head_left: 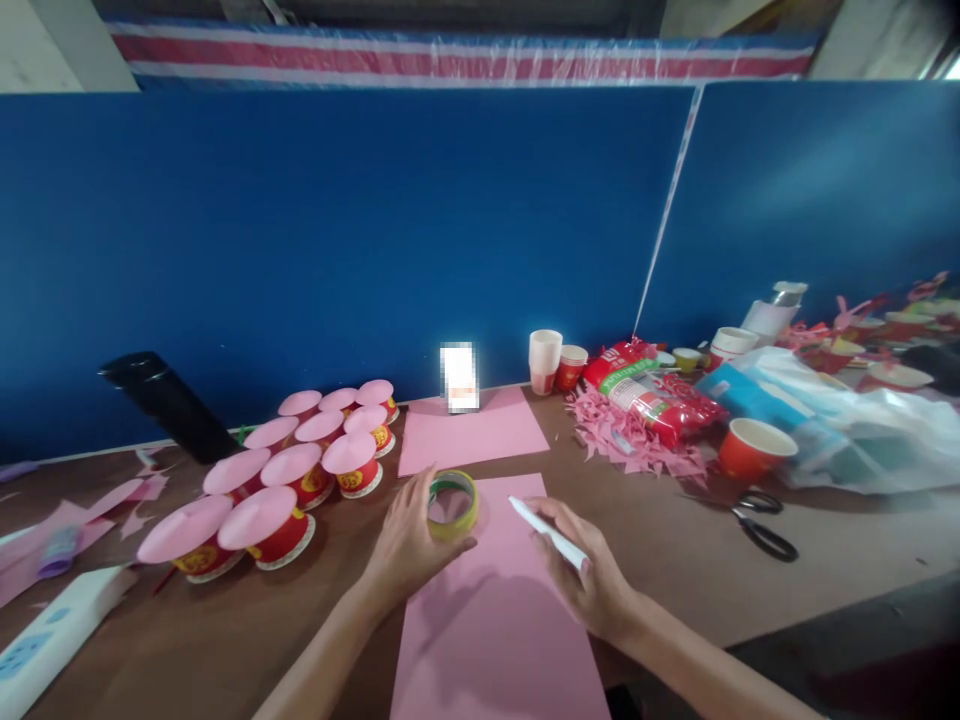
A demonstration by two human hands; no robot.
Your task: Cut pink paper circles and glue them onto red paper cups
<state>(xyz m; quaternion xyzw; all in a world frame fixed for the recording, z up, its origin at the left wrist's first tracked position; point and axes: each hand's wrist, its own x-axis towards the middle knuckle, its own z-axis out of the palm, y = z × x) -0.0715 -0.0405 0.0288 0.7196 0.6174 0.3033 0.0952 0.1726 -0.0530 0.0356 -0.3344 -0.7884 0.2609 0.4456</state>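
While a cluster of red cups (pixel 354 478) is sitting at the left wearing pink discs (pixel 259 517), looking finished, the near pink sheet (pixel 502 640) is lying whole, showing no cut or clear outline, so this piece is seemingly only starting! The left hand (pixel 409 535) is grasping a roll of tape (pixel 471 512), tilted over the sheet's far left corner; whether it is touching the paper, I'm not able to tell. The right hand (pixel 589 575) is gripping a white pen (pixel 551 533) just beside it, over the sheet's right edge, and any marking is looking undone.

Around them, a second pink sheet (pixel 472 440) is lying beyond, with a bright blurred-out object (pixel 459 378) standing at its back edge. Over at the right, scissors (pixel 772 537) are lying near an uncovered red cup (pixel 757 455), while a red packet (pixel 649 395) is resting on pink scraps (pixel 622 440) and a plastic bag (pixel 862 440) is crowding that side. Nothing but the hands' own shadow is visibly falling across the near sheet's working area.
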